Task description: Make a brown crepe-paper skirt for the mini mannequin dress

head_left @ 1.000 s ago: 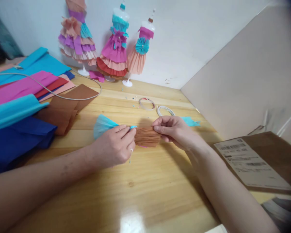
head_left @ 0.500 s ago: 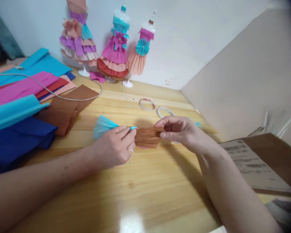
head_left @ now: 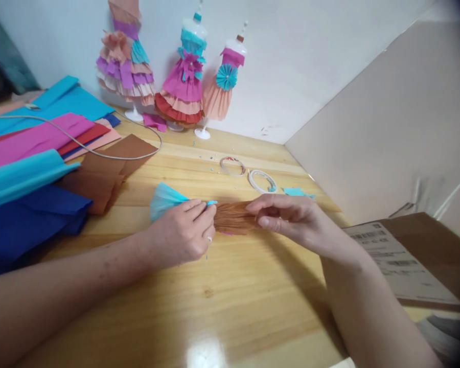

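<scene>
My left hand [head_left: 184, 230], a ring on one finger, is closed around the middle of a gathered crepe paper piece. Its pale blue crepe paper end [head_left: 165, 200] fans out to the left of the fist. From the right side of the fist spreads pleated brown crepe paper [head_left: 233, 217], with a sliver of magenta under its lower edge. My right hand [head_left: 287, 217] has its thumb and fingers at the right end of the brown paper, pinching that edge. What lies inside the left fist is hidden.
Folded crepe paper sheets [head_left: 38, 138] and a grey cable [head_left: 111, 156] cover the left side. Three dressed doll forms [head_left: 182, 92] stand by the wall. Two tape rolls [head_left: 262, 182], a blue scrap [head_left: 294, 191] and scattered beads lie behind my hands. A cardboard box [head_left: 437, 255] sits right.
My right hand has shifted slightly right and down along the brown paper, uncovering a blue scrap behind it. My left hand keeps its hold in nearly the same place.
</scene>
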The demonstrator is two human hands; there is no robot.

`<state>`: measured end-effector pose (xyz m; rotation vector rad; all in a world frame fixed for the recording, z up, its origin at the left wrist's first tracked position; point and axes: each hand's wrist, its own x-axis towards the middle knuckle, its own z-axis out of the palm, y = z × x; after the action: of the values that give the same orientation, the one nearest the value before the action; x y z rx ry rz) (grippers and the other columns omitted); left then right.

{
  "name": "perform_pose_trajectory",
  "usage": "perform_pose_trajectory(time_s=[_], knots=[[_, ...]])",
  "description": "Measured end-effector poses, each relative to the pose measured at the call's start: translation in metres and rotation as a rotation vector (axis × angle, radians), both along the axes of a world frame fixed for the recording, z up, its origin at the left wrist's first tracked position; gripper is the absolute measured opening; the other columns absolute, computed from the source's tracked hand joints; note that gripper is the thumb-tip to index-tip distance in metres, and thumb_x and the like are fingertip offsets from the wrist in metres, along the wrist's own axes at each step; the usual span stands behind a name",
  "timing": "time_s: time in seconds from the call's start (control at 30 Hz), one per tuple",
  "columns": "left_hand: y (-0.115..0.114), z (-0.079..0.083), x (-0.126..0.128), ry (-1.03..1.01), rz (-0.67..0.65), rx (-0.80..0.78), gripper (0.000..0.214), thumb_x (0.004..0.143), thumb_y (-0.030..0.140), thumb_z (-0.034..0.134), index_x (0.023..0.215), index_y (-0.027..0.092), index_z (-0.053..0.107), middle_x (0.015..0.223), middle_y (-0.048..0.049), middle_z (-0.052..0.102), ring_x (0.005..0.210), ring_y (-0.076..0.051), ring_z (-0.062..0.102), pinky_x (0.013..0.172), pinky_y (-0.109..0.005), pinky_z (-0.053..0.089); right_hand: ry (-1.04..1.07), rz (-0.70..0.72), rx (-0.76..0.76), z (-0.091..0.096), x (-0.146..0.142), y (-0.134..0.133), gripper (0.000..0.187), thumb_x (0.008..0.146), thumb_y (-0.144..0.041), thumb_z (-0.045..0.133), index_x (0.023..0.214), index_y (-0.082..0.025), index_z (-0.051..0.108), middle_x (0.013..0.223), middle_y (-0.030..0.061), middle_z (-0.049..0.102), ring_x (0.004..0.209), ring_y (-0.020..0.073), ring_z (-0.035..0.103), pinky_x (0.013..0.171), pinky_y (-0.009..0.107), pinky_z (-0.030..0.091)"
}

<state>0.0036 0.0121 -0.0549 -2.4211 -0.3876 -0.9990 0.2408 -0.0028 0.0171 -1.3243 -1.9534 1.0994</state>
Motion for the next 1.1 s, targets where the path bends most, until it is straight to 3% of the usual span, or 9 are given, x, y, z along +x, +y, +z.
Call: perform_pose_trajectory(time_s=[0.23,0.37,0.53,0.63,0.73,0.8,0.97,1.1], knots=[[0.000,0.002,0.000,0.007,0.012,0.012,0.022,0.083,0.002,0.049,0.071,0.007,0.067,0.089,-0.0167,0.073,0.079,-0.022,0.070,0.074,-0.036,0.060,0.126,-0.200,-0.025,-0.020,-0.009,0.010,0.026,0.064,-0.041,0.078,0.074,-0.018,0.072,0.062,0.0018,0.064,0.053,0.0115,0.052,0.051,0.027,0.045],[0.000,0.002,0.000,0.004,0.007,0.006,0.023,0.084,0.002,0.048,0.071,0.007,0.067,0.089,-0.0175,0.073,0.079,-0.023,0.071,0.075,-0.036,0.060,0.186,-0.225,-0.079,-0.024,-0.009,0.011,0.027,0.058,-0.037,0.081,0.074,-0.017,0.072,0.065,0.0014,0.066,0.055,0.0110,0.054,0.052,0.026,0.046],[0.000,0.002,0.000,0.014,-0.002,0.006,0.023,0.084,0.002,0.048,0.071,0.006,0.067,0.090,-0.0182,0.073,0.080,-0.024,0.071,0.075,-0.037,0.060,0.163,-0.224,-0.043,-0.027,-0.007,0.013,0.025,0.062,-0.038,0.078,0.069,-0.017,0.067,0.059,-0.0006,0.060,0.051,0.0100,0.051,0.050,0.025,0.044],[0.000,0.002,0.000,0.013,0.004,0.010,0.024,0.085,0.003,0.047,0.072,0.007,0.067,0.090,-0.0179,0.073,0.080,-0.023,0.071,0.075,-0.037,0.060,0.078,-0.167,0.066,-0.028,-0.006,0.014,0.020,0.072,-0.036,0.071,0.069,-0.017,0.063,0.062,0.0007,0.059,0.055,0.0117,0.053,0.051,0.026,0.043],[0.000,0.001,0.000,0.009,0.006,0.007,0.024,0.085,0.003,0.047,0.072,0.006,0.068,0.089,-0.0178,0.073,0.080,-0.023,0.071,0.075,-0.036,0.060,-0.067,-0.096,0.301,-0.025,-0.006,0.013,0.016,0.080,-0.028,0.064,0.069,-0.017,0.062,0.091,0.0090,0.064,0.075,0.0174,0.060,0.057,0.028,0.045],[0.000,0.001,0.000,0.008,0.006,0.006,0.023,0.084,0.003,0.049,0.072,0.007,0.068,0.090,-0.0177,0.073,0.080,-0.023,0.071,0.075,-0.036,0.060,-0.159,-0.048,0.420,-0.022,-0.006,0.012,0.015,0.082,-0.024,0.060,0.069,-0.017,0.061,0.101,0.0107,0.063,0.078,0.0178,0.060,0.057,0.029,0.044],[0.000,0.002,0.000,0.012,0.005,0.015,0.021,0.083,0.003,0.050,0.071,0.007,0.067,0.089,-0.0173,0.073,0.079,-0.023,0.071,0.075,-0.036,0.060,-0.278,0.024,0.577,-0.021,-0.007,0.009,0.012,0.086,-0.017,0.054,0.077,-0.019,0.061,0.073,0.0046,0.062,0.061,0.0138,0.054,0.052,0.027,0.040],[0.001,0.003,-0.001,0.024,-0.008,0.008,0.021,0.083,0.003,0.050,0.071,0.006,0.067,0.089,-0.0187,0.073,0.079,-0.024,0.071,0.073,-0.037,0.060,-0.308,0.027,0.611,-0.024,-0.006,0.008,0.019,0.087,-0.016,0.053,0.104,-0.020,0.061,0.075,0.0036,0.064,0.059,0.0130,0.053,0.054,0.027,0.043]])
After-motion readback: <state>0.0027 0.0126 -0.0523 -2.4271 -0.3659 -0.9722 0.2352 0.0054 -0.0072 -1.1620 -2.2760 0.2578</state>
